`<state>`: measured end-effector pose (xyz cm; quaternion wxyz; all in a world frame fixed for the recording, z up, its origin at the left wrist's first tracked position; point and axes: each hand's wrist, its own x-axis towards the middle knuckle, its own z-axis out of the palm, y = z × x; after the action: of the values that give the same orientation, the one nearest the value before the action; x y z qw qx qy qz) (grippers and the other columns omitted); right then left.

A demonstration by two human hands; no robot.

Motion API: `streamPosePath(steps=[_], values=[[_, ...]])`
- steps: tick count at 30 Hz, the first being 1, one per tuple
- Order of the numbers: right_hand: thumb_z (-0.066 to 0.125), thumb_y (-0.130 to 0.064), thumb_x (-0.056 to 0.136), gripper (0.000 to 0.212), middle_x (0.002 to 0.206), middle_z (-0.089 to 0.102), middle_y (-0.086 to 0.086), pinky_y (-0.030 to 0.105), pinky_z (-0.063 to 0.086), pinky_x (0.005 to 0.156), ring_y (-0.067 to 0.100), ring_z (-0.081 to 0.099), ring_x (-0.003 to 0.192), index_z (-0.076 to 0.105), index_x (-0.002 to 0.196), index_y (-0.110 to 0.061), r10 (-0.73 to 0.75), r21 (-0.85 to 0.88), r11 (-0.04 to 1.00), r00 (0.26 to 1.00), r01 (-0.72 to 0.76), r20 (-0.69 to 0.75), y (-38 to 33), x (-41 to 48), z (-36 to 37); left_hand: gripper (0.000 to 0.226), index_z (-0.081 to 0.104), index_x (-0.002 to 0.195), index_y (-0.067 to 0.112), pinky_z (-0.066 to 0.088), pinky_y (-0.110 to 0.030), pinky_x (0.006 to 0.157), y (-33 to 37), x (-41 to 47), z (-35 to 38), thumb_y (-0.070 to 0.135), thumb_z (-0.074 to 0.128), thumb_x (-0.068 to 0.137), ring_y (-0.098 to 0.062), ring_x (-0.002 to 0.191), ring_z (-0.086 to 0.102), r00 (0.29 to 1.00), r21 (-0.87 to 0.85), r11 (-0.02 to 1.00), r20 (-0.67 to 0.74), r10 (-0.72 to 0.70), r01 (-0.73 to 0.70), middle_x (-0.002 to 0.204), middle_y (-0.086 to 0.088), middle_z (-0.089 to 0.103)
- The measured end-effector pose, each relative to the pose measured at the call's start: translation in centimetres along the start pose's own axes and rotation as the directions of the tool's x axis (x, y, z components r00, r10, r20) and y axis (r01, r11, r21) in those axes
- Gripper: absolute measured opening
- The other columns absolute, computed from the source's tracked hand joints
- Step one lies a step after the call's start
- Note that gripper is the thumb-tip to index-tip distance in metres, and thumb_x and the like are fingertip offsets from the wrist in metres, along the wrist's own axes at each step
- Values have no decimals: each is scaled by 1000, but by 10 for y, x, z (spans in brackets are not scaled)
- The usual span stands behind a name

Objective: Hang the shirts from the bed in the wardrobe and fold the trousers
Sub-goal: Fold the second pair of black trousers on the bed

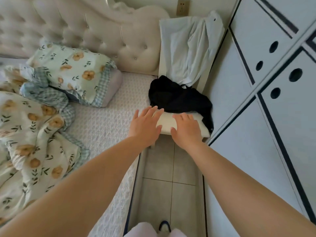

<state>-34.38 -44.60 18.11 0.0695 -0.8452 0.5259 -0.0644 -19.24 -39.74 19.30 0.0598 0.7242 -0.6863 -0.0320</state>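
A folded cream garment (pixel 166 122) lies on a small white bedside stand (pixel 204 79) between the bed and the wardrobe. My left hand (pixel 145 125) and my right hand (pixel 187 128) both rest flat on it with straight fingers. Just behind the cream piece sits a crumpled black garment (pixel 179 96), partly spilling down the stand's right side. A pale blue-white shirt (pixel 189 48) is draped over the back of the stand. The white wardrobe (pixel 273 82) with black trim and round holes stands shut on the right.
The bed's white textured mattress (pixel 109 120) stretches left, with a floral pillow (pixel 75 69) and a rumpled floral quilt (pixel 29 134). A tufted cream headboard (pixel 106 31) runs behind. A narrow strip of tiled floor (pixel 171 185) separates bed and wardrobe.
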Motion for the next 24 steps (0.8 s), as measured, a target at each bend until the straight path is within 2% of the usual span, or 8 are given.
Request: streamPosePath(steps=[4, 14, 20, 24], values=[[48, -33, 92, 47, 133, 45, 0, 32, 36, 94, 21, 38, 119, 39, 137, -20, -15, -30, 999, 999, 16, 29, 9, 63, 11, 60, 9, 151, 28, 7, -43, 118, -22, 59, 7, 40, 36, 99, -15, 146, 6, 999, 12, 1000, 38, -9, 8, 158, 4, 13], [48, -33, 93, 50, 135, 45, 1, 34, 35, 94, 22, 39, 123, 35, 140, -20, 99, 46, 994, 994, -101, 50, 57, 201, 28, 60, 10, 151, 29, 9, -44, 117, -45, 221, 37, 40, 37, 98, -17, 145, 10, 986, 34, 997, 155, 68, -74, 158, 3, 16], [46, -36, 95, 48, 135, 45, 3, 35, 36, 95, 23, 39, 123, 36, 139, -18, 96, 45, 993, 972, -108, 215, 114, 280, 54, 62, 9, 151, 28, 9, -45, 117, -43, 311, 73, 38, 38, 98, -18, 146, 8, 963, 56, 998, 271, -9, -7, 158, 2, 14], [45, -34, 95, 48, 134, 45, 2, 34, 36, 94, 23, 39, 123, 35, 139, -19, 44, 11, 999, 957, -49, 288, 148, 336, 72, 60, 13, 151, 27, 10, -45, 117, -50, 365, 90, 34, 41, 98, -19, 146, 8, 958, 37, 999, 284, -28, 18, 158, 1, 16]])
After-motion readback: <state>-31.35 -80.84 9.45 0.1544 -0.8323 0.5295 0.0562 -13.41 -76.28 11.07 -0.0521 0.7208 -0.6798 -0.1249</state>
